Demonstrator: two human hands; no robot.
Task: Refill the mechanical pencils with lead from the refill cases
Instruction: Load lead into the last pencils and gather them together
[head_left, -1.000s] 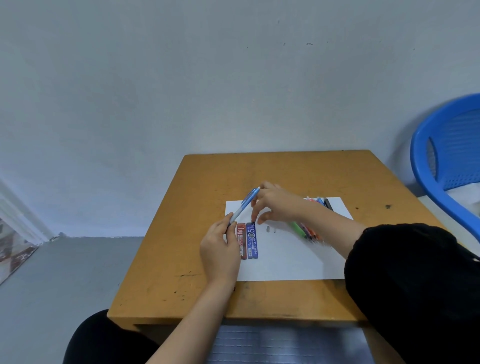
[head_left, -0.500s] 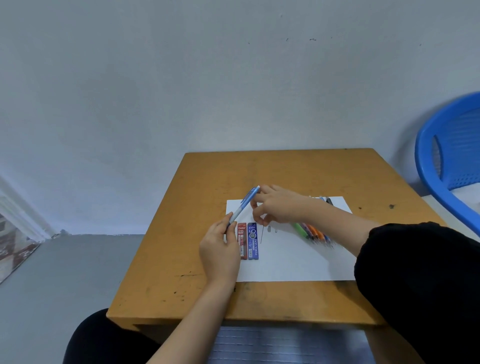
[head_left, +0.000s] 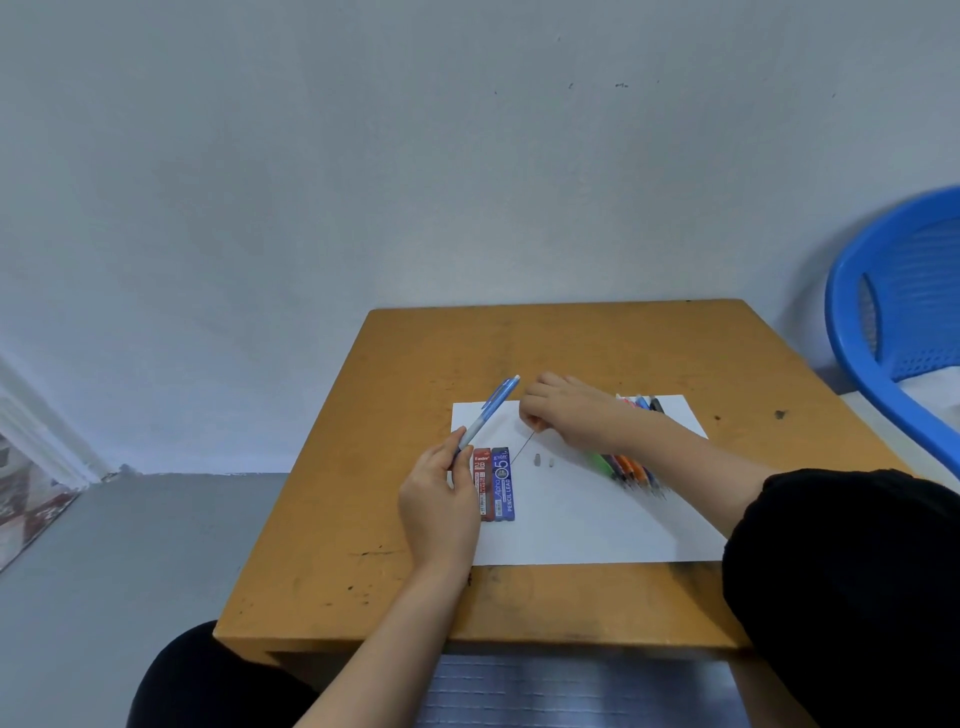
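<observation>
Above the white paper (head_left: 571, 525), the left hand (head_left: 439, 512) grips a blue mechanical pencil (head_left: 488, 415). The right hand (head_left: 569, 415) pinches a thin lead (head_left: 522, 448).

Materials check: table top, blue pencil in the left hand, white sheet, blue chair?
Table: looks like wood or wood-look laminate, matte ochre, scuffed with dark marks.
Blue pencil: likely plastic, smooth light-blue barrel, white end.
Sheet: paper, flat, matte white.
Chair: moulded plastic, slightly glossy, perforated back.
</observation>
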